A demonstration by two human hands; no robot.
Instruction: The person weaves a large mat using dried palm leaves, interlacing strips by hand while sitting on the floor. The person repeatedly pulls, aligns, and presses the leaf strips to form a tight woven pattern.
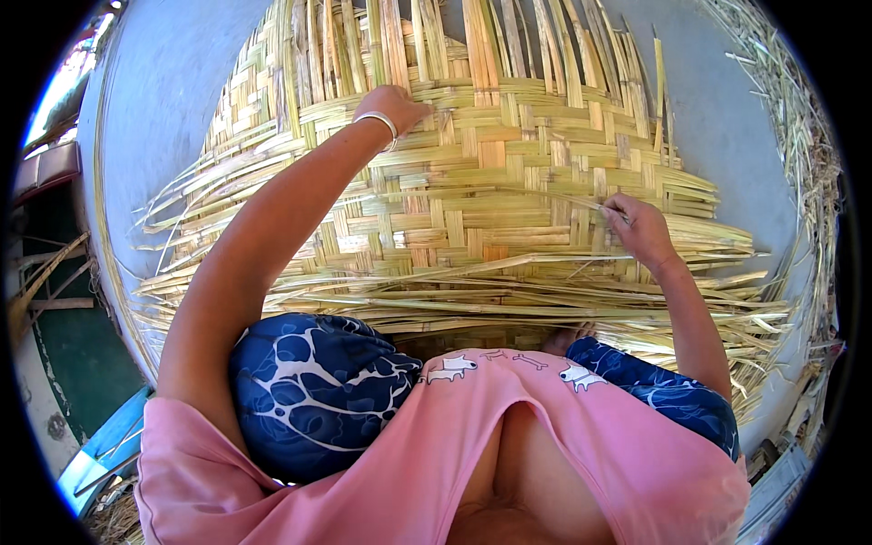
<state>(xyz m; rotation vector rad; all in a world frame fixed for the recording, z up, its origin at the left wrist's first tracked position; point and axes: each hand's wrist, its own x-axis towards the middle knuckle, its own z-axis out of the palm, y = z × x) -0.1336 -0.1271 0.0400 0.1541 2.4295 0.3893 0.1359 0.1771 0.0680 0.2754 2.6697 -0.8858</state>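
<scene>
A large mat (495,213) woven from flat yellow-green reed strips lies before me on the floor. My left hand (391,107), with a white bangle (381,123) at the wrist, reaches to the mat's far part. Its fingers are curled down at the foot of the upright reed strips (389,45) and seem closed on them, though the fingertips are hidden. Over the mat's right side, my right hand (640,229) pinches a thin reed strip (545,193) between thumb and fingers. That strip runs leftward across the weave.
Loose strip ends (454,304) lie in a bundle along the near edge, by my knees. Unwoven strips fan out at the far edge. Grey floor (159,109) surrounds the mat. Straw (804,173) is heaped at the right, and a blue object (100,454) stands at lower left.
</scene>
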